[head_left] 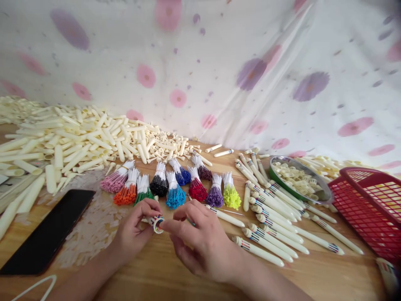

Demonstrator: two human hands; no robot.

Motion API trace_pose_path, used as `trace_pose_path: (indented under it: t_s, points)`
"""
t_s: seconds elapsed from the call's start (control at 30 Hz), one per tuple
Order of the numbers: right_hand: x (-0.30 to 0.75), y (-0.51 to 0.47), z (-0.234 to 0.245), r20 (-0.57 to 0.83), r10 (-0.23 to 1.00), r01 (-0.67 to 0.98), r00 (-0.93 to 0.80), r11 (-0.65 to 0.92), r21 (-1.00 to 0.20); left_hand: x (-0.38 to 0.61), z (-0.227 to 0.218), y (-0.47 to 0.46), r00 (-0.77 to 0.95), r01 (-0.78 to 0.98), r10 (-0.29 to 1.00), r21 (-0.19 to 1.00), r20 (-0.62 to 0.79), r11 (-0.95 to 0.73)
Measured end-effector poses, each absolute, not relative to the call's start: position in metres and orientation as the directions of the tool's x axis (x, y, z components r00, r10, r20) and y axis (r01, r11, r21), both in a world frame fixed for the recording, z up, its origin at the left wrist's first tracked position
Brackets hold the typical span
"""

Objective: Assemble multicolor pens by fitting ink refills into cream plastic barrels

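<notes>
My left hand [136,228] is closed around a cream pen barrel [156,223] whose open end shows coloured tips. My right hand [197,238] pinches a thin refill at that open end, its fingers pressed together. Both hands hover just above the wooden table [163,276]. Right behind them lies a row of refill bundles with coloured ends: pink [115,180], orange [127,193], green [143,191], black [159,184], blue [174,194], red [197,189], purple [215,194] and yellow-green [231,194].
A large heap of cream barrels [72,142] fills the left rear. Several assembled pens [272,234] lie to the right. A metal bowl of small cream parts [297,179] and a red mesh basket [369,209] stand far right. A black phone [46,232] lies at left. A flowered cloth [219,67] hangs behind.
</notes>
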State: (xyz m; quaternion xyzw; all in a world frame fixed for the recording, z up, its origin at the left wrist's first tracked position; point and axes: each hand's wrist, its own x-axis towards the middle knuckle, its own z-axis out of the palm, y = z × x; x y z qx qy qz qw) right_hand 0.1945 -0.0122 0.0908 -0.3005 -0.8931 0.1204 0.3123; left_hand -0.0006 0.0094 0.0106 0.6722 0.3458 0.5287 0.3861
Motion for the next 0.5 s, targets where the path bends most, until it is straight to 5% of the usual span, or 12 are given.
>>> trace_pose_path:
  t_s: [0.5]
  points:
    - [0.189, 0.01, 0.074, 0.542, 0.413, 0.392, -0.733, 0.906, -0.161, -0.007, 0.014, 0.012, 0.175, 0.207, 0.892, 0.87, 0.417, -0.447]
